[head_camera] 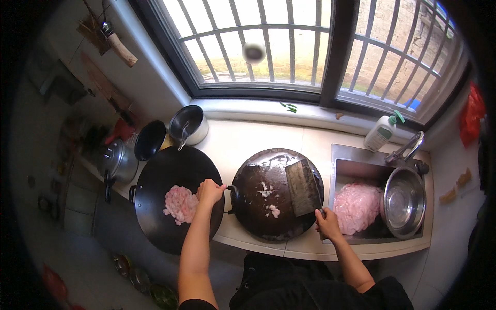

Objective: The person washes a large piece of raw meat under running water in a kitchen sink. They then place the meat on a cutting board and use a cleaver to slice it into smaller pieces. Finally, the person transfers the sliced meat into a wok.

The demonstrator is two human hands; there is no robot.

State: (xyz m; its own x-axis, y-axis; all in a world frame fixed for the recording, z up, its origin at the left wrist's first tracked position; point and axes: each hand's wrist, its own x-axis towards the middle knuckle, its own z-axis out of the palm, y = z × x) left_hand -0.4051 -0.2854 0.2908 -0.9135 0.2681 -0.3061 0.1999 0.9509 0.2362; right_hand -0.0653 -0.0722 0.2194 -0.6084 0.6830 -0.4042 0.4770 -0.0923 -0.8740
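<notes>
My left hand [211, 192] is over the right side of a large black wok [155, 228], beside a pile of pale pink raw fat pieces [179, 204]. Its fingertips are hidden beneath the hand, so I cannot tell whether they hold anything. My right hand [328, 223] grips the handle of a cleaver [304, 188]. The broad, stained blade is above the right part of a round, dark, wet chopping board [279, 226]. Small white and pink scraps [273, 211] lie on that board, left of the blade.
At right, a sink [370, 240] contains a big mass of pink raw fat [356, 209] and a tilted metal basin [403, 203]. A faucet [407, 147] and pump bottle [381, 131] stand behind. Back left are a pot [197, 124], black pan [150, 140] and pressure cooker [120, 161].
</notes>
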